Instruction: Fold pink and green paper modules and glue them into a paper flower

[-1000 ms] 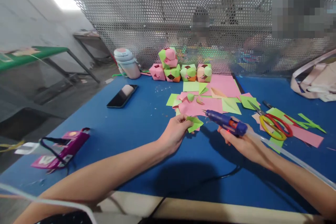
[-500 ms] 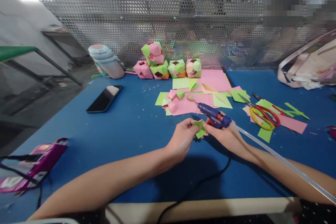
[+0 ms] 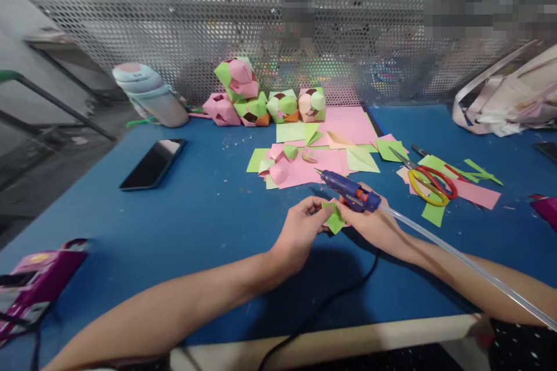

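Note:
Between my hands is a small folded green and pink paper piece. My left hand pinches its left side with thumb and fingers. On the other side, the thumb of my right hand presses the piece, while the same hand keeps a blue glue gun in its grip. The gun's nozzle points up and left, and a long clear glue stick sticks out of its back toward the lower right. Partly folded pink and green paper pieces lie just beyond, on flat pink sheets.
Folded paper balls line the back by a perforated metal screen. Scissors lie on paper scraps at right. A bottle, a phone and a purple case are at left; a bag is back right. A cord crosses the front edge.
The view has shifted slightly, so the table things appear farther left. The green paper in my fingers is turned a little and shows a pointed lower corner. Both hands keep their hold.

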### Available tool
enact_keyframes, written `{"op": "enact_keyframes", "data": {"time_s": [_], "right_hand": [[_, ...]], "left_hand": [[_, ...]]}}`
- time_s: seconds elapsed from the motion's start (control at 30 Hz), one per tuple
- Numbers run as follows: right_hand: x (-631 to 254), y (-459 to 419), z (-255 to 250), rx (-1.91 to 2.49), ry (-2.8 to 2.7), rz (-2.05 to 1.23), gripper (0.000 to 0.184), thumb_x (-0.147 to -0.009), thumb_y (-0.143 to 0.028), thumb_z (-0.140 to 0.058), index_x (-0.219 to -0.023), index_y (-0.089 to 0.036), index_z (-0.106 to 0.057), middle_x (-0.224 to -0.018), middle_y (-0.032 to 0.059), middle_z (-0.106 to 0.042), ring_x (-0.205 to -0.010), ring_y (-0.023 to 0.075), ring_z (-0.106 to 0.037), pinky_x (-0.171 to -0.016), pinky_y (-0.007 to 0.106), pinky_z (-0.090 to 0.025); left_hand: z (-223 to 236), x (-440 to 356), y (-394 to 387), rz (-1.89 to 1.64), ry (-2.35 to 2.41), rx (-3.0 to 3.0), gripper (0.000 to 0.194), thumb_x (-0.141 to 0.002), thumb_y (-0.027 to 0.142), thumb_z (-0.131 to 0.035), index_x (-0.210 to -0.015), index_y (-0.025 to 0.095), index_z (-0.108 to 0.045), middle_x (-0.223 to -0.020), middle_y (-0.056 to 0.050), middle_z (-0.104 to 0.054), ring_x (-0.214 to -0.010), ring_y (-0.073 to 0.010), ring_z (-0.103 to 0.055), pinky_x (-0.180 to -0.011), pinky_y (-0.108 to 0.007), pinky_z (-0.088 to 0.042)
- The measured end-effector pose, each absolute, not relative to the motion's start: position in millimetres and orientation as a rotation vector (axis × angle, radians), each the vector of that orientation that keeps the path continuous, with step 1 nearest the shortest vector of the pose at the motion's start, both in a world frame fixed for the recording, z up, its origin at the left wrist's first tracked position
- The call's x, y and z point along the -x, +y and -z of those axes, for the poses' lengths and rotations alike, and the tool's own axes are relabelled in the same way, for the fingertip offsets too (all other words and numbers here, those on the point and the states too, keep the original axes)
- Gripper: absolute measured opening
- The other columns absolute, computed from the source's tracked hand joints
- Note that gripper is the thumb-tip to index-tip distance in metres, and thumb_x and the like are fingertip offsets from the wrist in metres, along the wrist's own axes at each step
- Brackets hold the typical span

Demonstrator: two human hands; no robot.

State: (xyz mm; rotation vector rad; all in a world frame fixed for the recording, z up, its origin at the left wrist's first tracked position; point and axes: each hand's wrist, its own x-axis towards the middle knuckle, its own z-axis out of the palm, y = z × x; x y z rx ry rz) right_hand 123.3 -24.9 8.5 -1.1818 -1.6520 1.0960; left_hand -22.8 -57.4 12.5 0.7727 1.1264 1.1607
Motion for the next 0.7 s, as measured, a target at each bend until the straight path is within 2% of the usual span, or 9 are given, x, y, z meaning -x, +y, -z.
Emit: {"op": "enact_keyframes", "data": {"time_s": [0.23,0.4,0.5,0.7], "right_hand": [[-131,-19,-14,1.171,-1.74,-0.964,0.019,-0.08,-0.036,-0.062,-0.09,-0.021,-0.057,-0.078,0.0005,-0.065,-0.068,0.0159,-0.063,-0.064,0.028,-0.051],[-151,-20,-35,1.323,-1.965,-0.784,0.017,-0.082,-0.037,-0.059,-0.088,-0.022,-0.057,-0.072,-0.0014,-0.063,-0.06,0.0135,-0.059,-0.055,0.024,-0.046],[-160,-25,-40,1.277,-2.139,-0.65,0.013,-0.082,-0.033,-0.059,-0.086,-0.022,-0.055,-0.065,-0.0026,-0.06,-0.054,0.0117,-0.054,-0.053,0.023,-0.042],[-165,-33,-34,1.03,-2.307,-0.5,0.007,-0.081,-0.02,-0.056,-0.083,-0.021,-0.05,-0.067,-0.0024,-0.056,-0.055,0.0101,-0.051,-0.054,0.022,-0.037]], "left_hand": [[-5,32,-45,-1.245,1.137,-0.899,0.017,-0.073,0.026,-0.069,-0.07,0.014,-0.058,-0.059,0.0,-0.062,-0.052,-0.0127,-0.059,-0.053,-0.025,-0.049],[-1,45,-32,-1.316,1.153,-0.946,0.015,-0.073,0.022,-0.066,-0.068,0.014,-0.055,-0.059,0.0,-0.063,-0.051,-0.0138,-0.061,-0.05,-0.025,-0.049],[1,49,-28,-1.327,1.161,-0.97,0.014,-0.073,0.02,-0.066,-0.067,0.015,-0.054,-0.057,0.001,-0.062,-0.048,-0.0137,-0.06,-0.048,-0.025,-0.05],[0,49,-26,-1.289,1.225,-1.023,0.011,-0.073,0.017,-0.064,-0.068,0.015,-0.054,-0.05,0.003,-0.06,-0.046,-0.0124,-0.06,-0.047,-0.022,-0.049]]}}
